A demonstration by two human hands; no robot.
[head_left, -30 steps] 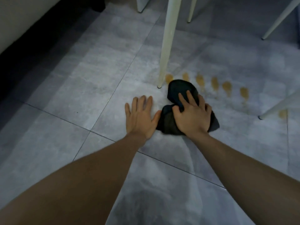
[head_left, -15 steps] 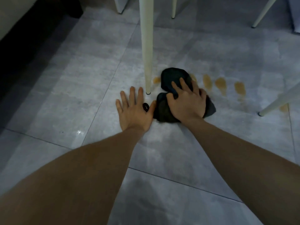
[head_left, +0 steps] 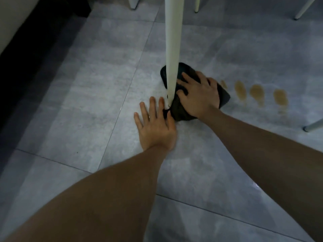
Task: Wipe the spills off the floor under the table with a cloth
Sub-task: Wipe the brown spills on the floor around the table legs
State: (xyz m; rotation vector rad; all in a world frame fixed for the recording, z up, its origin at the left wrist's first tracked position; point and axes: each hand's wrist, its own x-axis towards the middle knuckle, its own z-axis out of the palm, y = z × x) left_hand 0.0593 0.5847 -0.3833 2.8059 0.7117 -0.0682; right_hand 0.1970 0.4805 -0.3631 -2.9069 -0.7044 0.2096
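A dark crumpled cloth (head_left: 180, 111) lies on the grey tiled floor, wrapped around the foot of a white table leg (head_left: 172, 49). My right hand (head_left: 199, 95) presses down on the cloth, fingers spread and curled into it. My left hand (head_left: 155, 124) lies flat on the tile just left of the cloth, fingers apart, holding nothing. Three brownish spill spots (head_left: 257, 92) and a small sliver of another show on the floor right of the cloth. The cloth hides whatever is beneath it.
More white furniture legs stand at the back (head_left: 197, 4), the back right (head_left: 303, 7) and the right edge (head_left: 314, 125). A dark baseboard and wall (head_left: 26, 49) run along the left. A wet shine (head_left: 255, 186) marks the tile at lower right.
My right hand has slid the cloth left, over the spots nearest the table leg and up against the leg's foot. The view has moved closer. My left hand stays flat on the floor.
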